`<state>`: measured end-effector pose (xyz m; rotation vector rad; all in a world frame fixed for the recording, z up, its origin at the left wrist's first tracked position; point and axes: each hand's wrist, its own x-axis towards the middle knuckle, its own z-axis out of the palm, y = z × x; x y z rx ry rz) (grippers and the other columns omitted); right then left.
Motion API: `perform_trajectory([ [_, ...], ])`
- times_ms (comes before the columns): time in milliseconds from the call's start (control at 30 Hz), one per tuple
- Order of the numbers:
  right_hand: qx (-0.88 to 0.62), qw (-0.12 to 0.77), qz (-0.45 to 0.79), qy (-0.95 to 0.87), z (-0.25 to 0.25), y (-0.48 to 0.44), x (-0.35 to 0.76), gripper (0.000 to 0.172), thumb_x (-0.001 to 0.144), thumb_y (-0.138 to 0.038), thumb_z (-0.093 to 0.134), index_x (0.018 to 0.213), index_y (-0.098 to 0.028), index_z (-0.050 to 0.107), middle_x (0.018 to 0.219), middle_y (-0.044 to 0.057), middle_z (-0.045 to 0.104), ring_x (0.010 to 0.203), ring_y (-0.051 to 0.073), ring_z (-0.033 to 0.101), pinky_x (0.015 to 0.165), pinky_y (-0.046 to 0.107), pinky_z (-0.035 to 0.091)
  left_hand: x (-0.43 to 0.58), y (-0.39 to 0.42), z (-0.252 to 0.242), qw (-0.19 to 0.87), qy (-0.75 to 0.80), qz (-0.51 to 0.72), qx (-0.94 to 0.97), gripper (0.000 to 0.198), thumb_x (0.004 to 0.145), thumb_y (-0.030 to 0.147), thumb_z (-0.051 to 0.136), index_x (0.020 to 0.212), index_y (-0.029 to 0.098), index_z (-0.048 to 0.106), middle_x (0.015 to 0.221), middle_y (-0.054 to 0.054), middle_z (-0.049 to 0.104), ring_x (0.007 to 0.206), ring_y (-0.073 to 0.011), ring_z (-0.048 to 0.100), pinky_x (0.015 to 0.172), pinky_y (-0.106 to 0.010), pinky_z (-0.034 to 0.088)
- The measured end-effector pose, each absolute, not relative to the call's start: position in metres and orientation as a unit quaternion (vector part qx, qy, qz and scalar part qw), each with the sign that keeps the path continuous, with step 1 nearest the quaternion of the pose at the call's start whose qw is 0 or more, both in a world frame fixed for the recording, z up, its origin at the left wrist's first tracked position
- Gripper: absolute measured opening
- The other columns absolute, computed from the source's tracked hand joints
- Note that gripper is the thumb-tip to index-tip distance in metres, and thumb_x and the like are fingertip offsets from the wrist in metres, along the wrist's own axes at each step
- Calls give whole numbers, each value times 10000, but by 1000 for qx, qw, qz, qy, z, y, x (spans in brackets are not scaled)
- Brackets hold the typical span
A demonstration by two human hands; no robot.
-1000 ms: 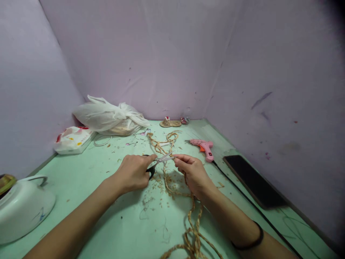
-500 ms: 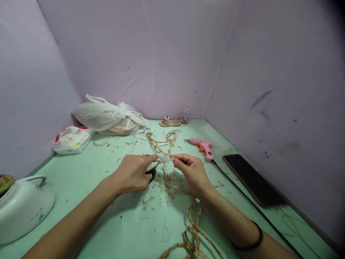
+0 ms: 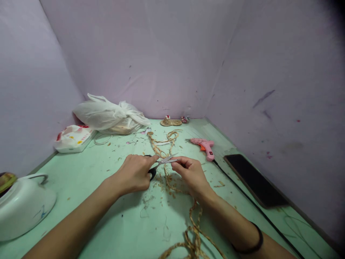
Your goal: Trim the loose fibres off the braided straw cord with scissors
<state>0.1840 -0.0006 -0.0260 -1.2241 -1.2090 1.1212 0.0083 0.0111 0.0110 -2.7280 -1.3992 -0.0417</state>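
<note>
My left hand is closed around the black handles of a pair of scissors. The silver blades stand apart and point right, their tips close to the fingers of my right hand. Thumb and fingertips of that hand are pinched together; whatever is between them is too small to make out. Braided straw rope lies on the table just beyond and below the scissors. More of it runs under my right wrist to a loose tangle at the near edge.
A pink glue gun and a dark phone lie right. At the back are a white plastic bag and a small woven straw piece. Left stand a tissue pack and white bowl. Straw scraps litter the green table.
The scissor blades are spread wider, with their tips farther right against the right hand's fingers. The whole view has shifted very slightly; the rope and the other objects lie as before.
</note>
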Motion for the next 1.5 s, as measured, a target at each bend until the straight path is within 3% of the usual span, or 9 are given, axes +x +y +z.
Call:
perform_trajectory([
  [167, -495, 533, 480, -491, -30, 2, 187, 112, 619, -242, 619, 657, -151, 673, 582, -2, 589, 559, 115, 460, 576, 262, 354, 8, 12, 10, 14, -459, -34, -888, 349, 642, 148, 398, 939, 280, 524, 656, 15, 617, 609, -180, 569, 496, -250, 282],
  [367, -489, 547, 524, -433, -29, 4, 189, 178, 585, -257, 657, 732, -160, 681, 599, -9, 588, 554, 103, 452, 564, 251, 338, -3, 19, 21, -70, -504, -148, -848, 286, 691, 214, 422, 944, 266, 545, 718, 37, 604, 634, -130, 530, 558, -219, 342],
  [700, -452, 550, 615, -340, -22, 5, 188, 177, 534, -196, 656, 704, -152, 639, 578, -25, 523, 456, 66, 361, 443, 233, 255, -3, 18, 16, -61, -506, -80, -856, 481, 664, 220, 450, 1130, 328, 496, 872, 16, 662, 795, -190, 600, 644, -250, 392],
  [900, -481, 522, 596, -375, -24, 6, 189, 210, 584, -317, 671, 704, -146, 644, 551, -23, 528, 430, 63, 344, 436, 234, 249, -3, 19, 15, -26, -529, -80, -844, 498, 677, 230, 435, 1162, 334, 471, 948, 18, 664, 853, -203, 606, 653, -269, 407],
  [1000, -538, 504, 506, -448, -28, 7, 190, 171, 583, -287, 680, 682, -153, 642, 580, 6, 587, 475, 99, 442, 485, 251, 325, -3, 19, 16, -29, -532, -76, -843, 511, 676, 220, 433, 1175, 331, 464, 982, 17, 658, 874, -198, 601, 672, -267, 409],
  [1100, -540, 526, 284, -592, -31, 7, 195, 78, 674, -254, 606, 661, -185, 639, 643, 38, 624, 601, 161, 536, 600, 298, 400, -2, 18, 17, -36, -531, -52, -845, 487, 678, 226, 445, 1153, 328, 485, 940, 7, 667, 860, -206, 602, 663, -264, 405],
  [1233, -489, 533, 76, -686, -33, 7, 202, 143, 738, -193, 532, 628, -219, 618, 696, 57, 635, 716, 192, 565, 704, 336, 419, -3, 18, 19, -29, -515, -26, -856, 462, 681, 242, 452, 1128, 344, 501, 882, 3, 674, 812, -220, 608, 617, -271, 396],
  [1333, -475, 551, 55, -683, -33, 6, 203, 142, 736, -180, 541, 627, -230, 617, 710, 53, 648, 720, 190, 581, 711, 334, 433, -4, 19, 18, -14, -503, -21, -864, 458, 689, 244, 439, 1129, 359, 495, 856, 9, 677, 770, -224, 611, 585, -275, 386],
  [1500, -473, 601, 127, -631, -31, 4, 197, 81, 711, -187, 582, 660, -219, 637, 689, 37, 650, 656, 172, 586, 656, 307, 450, -5, 20, 17, -18, -507, -17, -862, 433, 698, 244, 432, 1110, 352, 508, 813, 8, 677, 744, -214, 610, 577, -264, 378],
])
